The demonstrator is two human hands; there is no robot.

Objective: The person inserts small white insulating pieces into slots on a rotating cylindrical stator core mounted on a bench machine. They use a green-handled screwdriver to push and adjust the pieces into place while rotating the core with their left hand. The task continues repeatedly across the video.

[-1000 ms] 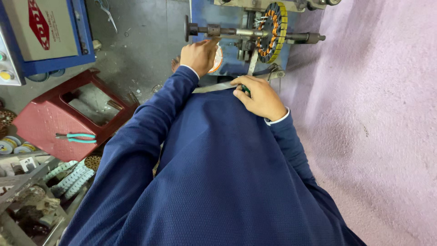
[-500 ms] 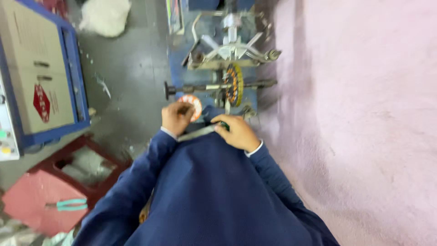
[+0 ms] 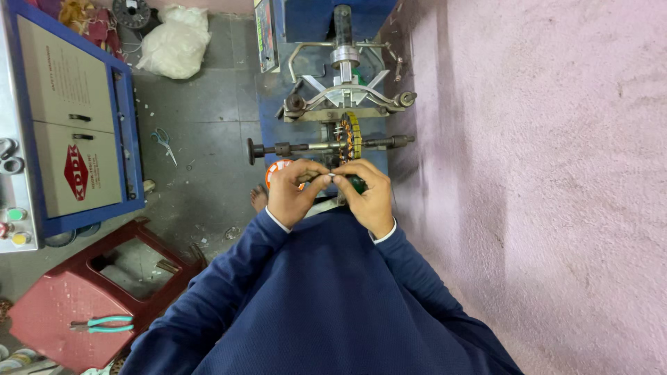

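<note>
My left hand (image 3: 293, 193) and my right hand (image 3: 369, 198) meet just in front of a winding machine. The fingertips of both pinch something small between them; what it is cannot be made out. An orange and white tape roll (image 3: 276, 169) peeks out behind my left hand, which seems to hold it. A dark green tool handle (image 3: 357, 183) sits in my right fist. Just beyond the hands a motor stator (image 3: 349, 136) with copper coils and yellow insulation is mounted on a horizontal steel shaft (image 3: 299, 148). My dark blue sleeves fill the lower part of the view.
The blue machine frame (image 3: 316, 21) with a metal clamp arm (image 3: 347, 94) stands behind the shaft. A pink wall (image 3: 556, 173) is at the right. On the left are a blue-grey cabinet (image 3: 76, 125), scissors (image 3: 164, 141), a white bag (image 3: 174, 42) and a red stool (image 3: 48, 312) bearing teal pliers (image 3: 104, 324).
Both hands have risen and come together in front of the stator. The flat metal strip earlier under my right hand is out of sight. The view has tilted up towards the machine.
</note>
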